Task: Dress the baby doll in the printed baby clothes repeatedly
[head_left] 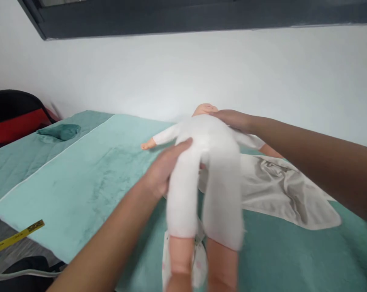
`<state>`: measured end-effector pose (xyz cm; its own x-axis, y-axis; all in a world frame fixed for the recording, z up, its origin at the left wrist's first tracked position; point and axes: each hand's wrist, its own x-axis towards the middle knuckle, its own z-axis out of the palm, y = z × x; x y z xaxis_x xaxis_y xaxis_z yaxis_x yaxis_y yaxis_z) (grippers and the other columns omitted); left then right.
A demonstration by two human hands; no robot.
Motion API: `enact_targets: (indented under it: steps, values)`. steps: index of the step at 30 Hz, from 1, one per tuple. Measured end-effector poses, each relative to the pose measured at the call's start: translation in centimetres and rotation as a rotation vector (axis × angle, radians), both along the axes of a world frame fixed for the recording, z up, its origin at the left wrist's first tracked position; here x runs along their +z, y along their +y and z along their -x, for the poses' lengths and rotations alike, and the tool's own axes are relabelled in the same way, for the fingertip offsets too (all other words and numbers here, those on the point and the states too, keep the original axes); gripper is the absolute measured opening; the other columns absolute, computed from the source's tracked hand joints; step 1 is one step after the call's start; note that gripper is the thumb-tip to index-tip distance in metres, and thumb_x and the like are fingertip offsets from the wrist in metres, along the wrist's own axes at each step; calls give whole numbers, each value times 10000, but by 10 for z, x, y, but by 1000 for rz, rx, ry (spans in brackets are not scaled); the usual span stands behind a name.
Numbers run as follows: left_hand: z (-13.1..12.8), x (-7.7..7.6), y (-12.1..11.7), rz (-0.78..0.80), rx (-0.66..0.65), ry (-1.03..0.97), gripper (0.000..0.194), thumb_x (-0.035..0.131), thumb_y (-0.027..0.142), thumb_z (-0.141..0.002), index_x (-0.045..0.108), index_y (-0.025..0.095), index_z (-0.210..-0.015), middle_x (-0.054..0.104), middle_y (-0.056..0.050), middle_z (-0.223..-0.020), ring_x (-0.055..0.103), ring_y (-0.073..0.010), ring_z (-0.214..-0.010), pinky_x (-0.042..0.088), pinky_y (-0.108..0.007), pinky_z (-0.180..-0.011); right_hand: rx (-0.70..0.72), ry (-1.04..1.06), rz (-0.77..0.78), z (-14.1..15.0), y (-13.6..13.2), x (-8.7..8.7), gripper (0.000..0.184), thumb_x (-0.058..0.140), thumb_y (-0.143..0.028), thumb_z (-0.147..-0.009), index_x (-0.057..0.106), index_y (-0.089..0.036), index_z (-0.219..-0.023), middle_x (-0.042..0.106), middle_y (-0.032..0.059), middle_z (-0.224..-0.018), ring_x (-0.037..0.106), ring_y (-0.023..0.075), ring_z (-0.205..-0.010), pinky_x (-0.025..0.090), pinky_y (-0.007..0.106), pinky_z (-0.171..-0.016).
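A baby doll point(206, 142) with a white cloth body and pink plastic head, hands and legs is held over the bed, its feet toward me. My left hand point(168, 164) grips its hip, the thumb on top and the other fingers hidden underneath. At the neck and shoulder, my right hand point(233, 119) holds the doll from the right side; most of its fingertips are hidden. Beneath the doll lies a spread pale cloth or garment point(274, 186), its right part creased. Another light cloth with a faint print point(200, 259) shows between the legs.
A green padded mat point(89, 174) covers the surface, with a small dark green cushion point(60, 132) at the far left. A black and red bag point(16, 117) stands beyond. White wall point(159, 77) rises behind. A yellow strip point(19, 237) is at lower left.
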<state>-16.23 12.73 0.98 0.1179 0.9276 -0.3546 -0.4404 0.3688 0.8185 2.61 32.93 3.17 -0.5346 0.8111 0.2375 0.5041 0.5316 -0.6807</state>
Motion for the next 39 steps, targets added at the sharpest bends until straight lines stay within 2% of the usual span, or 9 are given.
enact_targets:
  steps: [4,10,14,18,22,25,28,35,39]
  values:
    - [76,-4,14,-2,57,100,344,610,454,-846,670,137,-965,703,-74,-699,655,-180,-614,566,-281,-596,226,83,283,80,17,-11,401,577,-537,-849,651,-232,-1097,685,103,-1184,636,259,-1065,504,420,-933]
    - [142,-27,12,-2,200,325,364,528,477,-875,662,141,-844,695,-63,-677,656,-204,-654,559,-332,-638,268,254,355,165,25,-45,478,675,-417,-803,578,-185,-1209,620,145,-1290,618,223,-1099,494,372,-969]
    - [165,-48,8,-7,270,466,425,601,555,-789,677,153,-902,705,-103,-749,683,-272,-746,565,-382,-646,309,108,346,167,34,-61,484,673,-510,-776,606,-212,-1150,668,123,-1196,641,249,-1000,525,380,-864]
    - [179,-53,-7,-146,459,810,461,619,553,-760,670,214,-1069,707,-120,-959,677,-311,-924,575,-393,-749,117,-216,305,114,42,-75,491,477,-655,-843,635,-190,-843,710,114,-930,634,233,-800,493,345,-740]
    - [150,-40,-47,-533,432,1447,406,464,348,-885,563,347,-1279,617,-69,-1265,593,-319,-1143,515,-480,-936,-40,-561,170,26,34,-80,548,405,-693,-845,552,-206,-640,671,87,-767,602,226,-729,436,345,-700]
    - [102,-39,-76,-817,2,1641,517,454,164,-872,532,444,-1299,530,25,-1408,511,-274,-1274,429,-478,-1060,-71,-680,147,-32,14,-75,505,448,-683,-819,590,-219,-678,683,85,-838,614,259,-806,428,357,-708]
    - [53,-49,-84,-996,-312,1808,663,394,47,-865,375,380,-1438,380,-45,-1534,345,-277,-1414,348,-532,-1108,-42,-748,109,-61,-18,-63,356,594,-577,-759,655,-229,-805,697,104,-965,629,302,-898,436,370,-726]
    - [-32,-57,-54,-1076,-136,1923,805,441,1,-760,220,190,-1511,219,-171,-1591,168,-329,-1479,215,-588,-1148,233,-782,-218,-53,-154,-19,215,453,-349,-918,611,-248,-1023,696,93,-1092,645,275,-965,433,346,-725]
    - [-73,-36,-51,-1197,-158,1806,542,443,61,-801,495,175,-1328,487,-147,-1437,368,-307,-1390,190,-564,-1157,389,-916,-455,-65,-235,5,197,417,-190,-913,575,-240,-1018,690,67,-985,646,205,-714,343,299,-559]
